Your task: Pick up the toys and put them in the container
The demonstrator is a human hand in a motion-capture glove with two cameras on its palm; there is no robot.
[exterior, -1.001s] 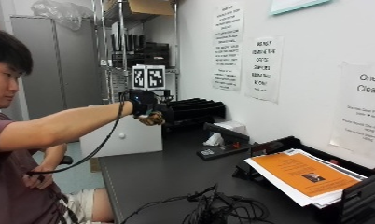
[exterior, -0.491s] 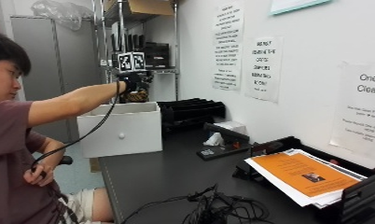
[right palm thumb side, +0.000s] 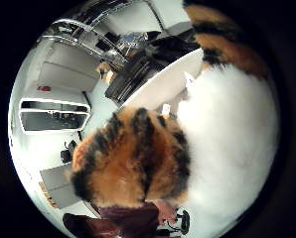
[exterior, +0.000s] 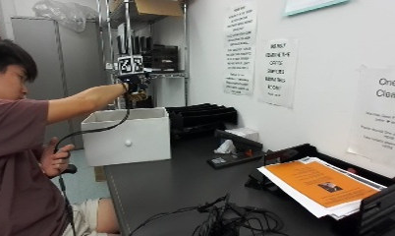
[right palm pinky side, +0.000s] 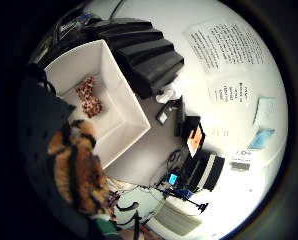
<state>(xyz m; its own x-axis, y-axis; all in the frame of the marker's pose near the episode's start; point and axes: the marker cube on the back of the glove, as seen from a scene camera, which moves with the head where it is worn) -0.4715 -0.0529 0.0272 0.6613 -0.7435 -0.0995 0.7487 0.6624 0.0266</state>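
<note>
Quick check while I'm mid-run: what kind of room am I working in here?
Probably an office or lab workroom: printed notices taped to the wall, a black paper tray of documents, metal shelving, and a dark worktable with the white container.

Person (exterior: 17,162) in maroon short-sleeved T-shirt, light shorts, dark hair; black glove on right hand (exterior: 133,84), other hand bare.

Toy (right palm pinky side: 89,97) lies in container (exterior: 128,142) on table (exterior: 178,187).

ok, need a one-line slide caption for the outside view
Gloved right hand holds a striped plush toy above the white bin at the table's far end.
</note>
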